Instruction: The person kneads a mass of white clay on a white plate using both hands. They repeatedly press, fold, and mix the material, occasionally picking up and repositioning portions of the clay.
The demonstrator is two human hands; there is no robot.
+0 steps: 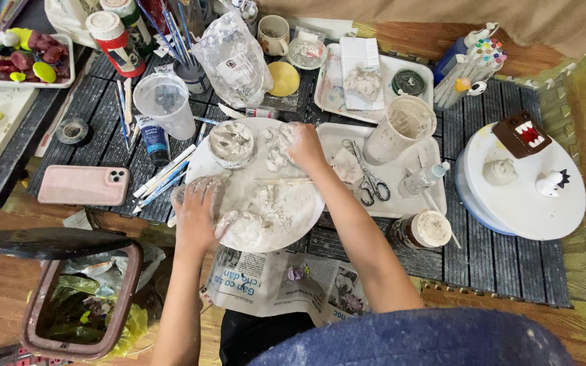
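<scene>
L hand (pixel 197 215) lies flat, fingers spread wide, palm down on the round white plate (pixel 300 220) at its 8 o'clock edge, smeared w/ white clay. R hand (pixel 304 146) is at the plate's 1 o'clock, fingers curled narrow on a clay lump (pixel 278 150); can't tell if it grips or just presses, fingertips hidden by the knuckles. More clay (pixel 266 217) is spread over the plate centre to 6 o'clock. 1 small bowl (pixel 231 144) of grey-white paste sits at the plate's 11 o'clock.

Hard to make out: clay edges vs. white plate. Bin (pixel 79 305) cut off at frame bottom.

Counts: 1 scissors (pixel 369 181) at 3 o'clock of the plate, 1 pink phone (pixel 83 185) at 9 o'clock, 1 clear cup (pixel 165 103) at 10 o'clock, 1 turntable (pixel 520 203) far at 3 o'clock carrying 3 small figures.
</scene>
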